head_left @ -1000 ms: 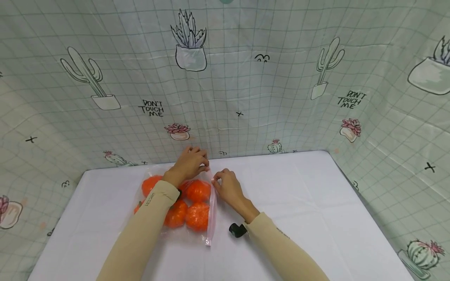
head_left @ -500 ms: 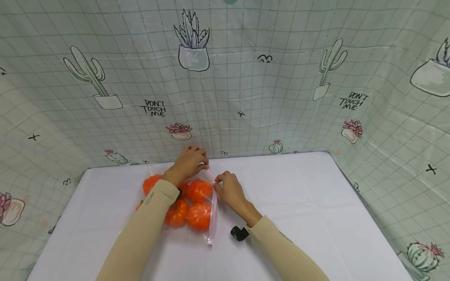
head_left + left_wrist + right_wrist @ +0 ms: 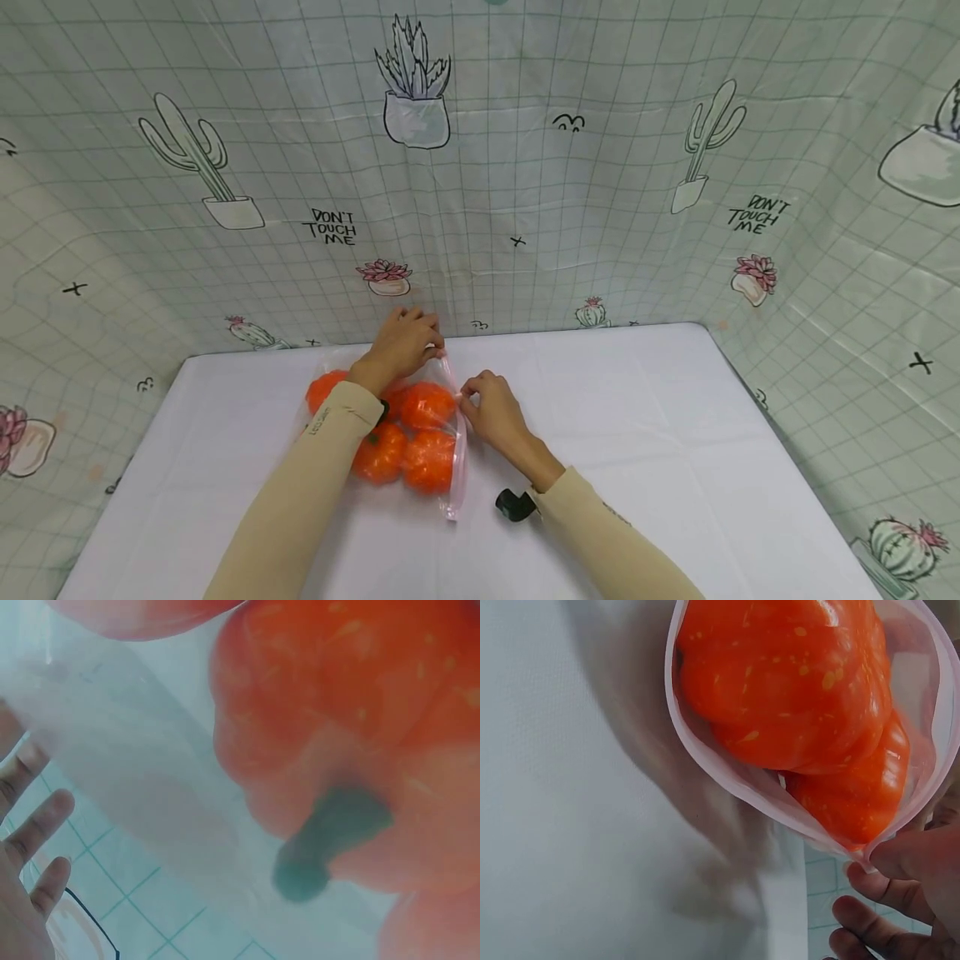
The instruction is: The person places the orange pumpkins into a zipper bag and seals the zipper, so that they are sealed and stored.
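A clear zip bag (image 3: 460, 467) with a pink zip edge lies on its side, holding several orange-red ribbed pumpkins (image 3: 429, 406). One thick green stem (image 3: 330, 836) shows through the plastic in the left wrist view. My left hand (image 3: 405, 343) reaches over the bag and pinches the far end of its zip edge. Partway along that edge, my right hand (image 3: 495, 412) pinches the zip between thumb and forefinger. From there towards me the mouth gapes, its rim (image 3: 705, 761) bowed around a pumpkin (image 3: 780, 682). My left forearm covers part of the bag.
The bag lies on a white-covered table (image 3: 637, 433), left of its middle. Behind the table hangs a checked cloth (image 3: 495, 183) printed with cacti. A black wrist device (image 3: 514, 505) sticks out beside my right sleeve.
My right hand has slid slightly towards me along the zip edge, still pinching it. The left hand stays at the far end. The head view has shifted a little.
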A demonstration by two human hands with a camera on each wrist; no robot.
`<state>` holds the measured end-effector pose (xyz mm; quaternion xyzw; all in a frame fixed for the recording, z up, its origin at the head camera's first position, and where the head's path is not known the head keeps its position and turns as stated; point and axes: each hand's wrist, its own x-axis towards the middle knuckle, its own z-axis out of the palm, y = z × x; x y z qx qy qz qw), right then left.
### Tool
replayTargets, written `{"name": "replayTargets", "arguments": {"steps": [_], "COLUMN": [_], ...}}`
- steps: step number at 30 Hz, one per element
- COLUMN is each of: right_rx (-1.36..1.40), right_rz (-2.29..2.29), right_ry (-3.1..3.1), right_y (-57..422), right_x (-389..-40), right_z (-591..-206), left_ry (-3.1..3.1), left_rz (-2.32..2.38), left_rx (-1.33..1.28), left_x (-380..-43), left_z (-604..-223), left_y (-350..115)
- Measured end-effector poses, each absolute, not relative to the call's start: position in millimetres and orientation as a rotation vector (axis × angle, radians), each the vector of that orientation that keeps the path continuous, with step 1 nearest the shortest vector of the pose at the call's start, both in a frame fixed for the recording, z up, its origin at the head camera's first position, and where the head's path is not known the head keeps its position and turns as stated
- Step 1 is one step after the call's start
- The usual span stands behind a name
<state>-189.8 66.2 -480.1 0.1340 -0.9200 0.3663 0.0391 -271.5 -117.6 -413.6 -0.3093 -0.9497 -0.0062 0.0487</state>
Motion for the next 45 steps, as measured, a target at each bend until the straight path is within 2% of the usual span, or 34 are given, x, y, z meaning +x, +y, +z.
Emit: {"name": "replayTargets", "arguments": {"steps": [23, 36, 45], "right_rx": [0.453, 0.488, 0.474], "right_rz": [1.169, 1.224, 1.264], "right_ry": [-2.831, -2.788, -2.744], "right_y": [71.5, 73.7, 73.1], "right_x": [-183.6, -179.3, -184.6], "right_z": [-479.8, -488.8, -470.6], "left_ry": [-2.911, -2.959, -2.900], "left_rz": [0.028, -0.231, -0.413], "left_rx": [-0.850, -0.886, -0.817], "left_x": [-268.2, -267.0, -265.3], "left_z": [-411.7, -405.1, -391.6], "left_y": [-117.6, -124.3, -129.8]}}
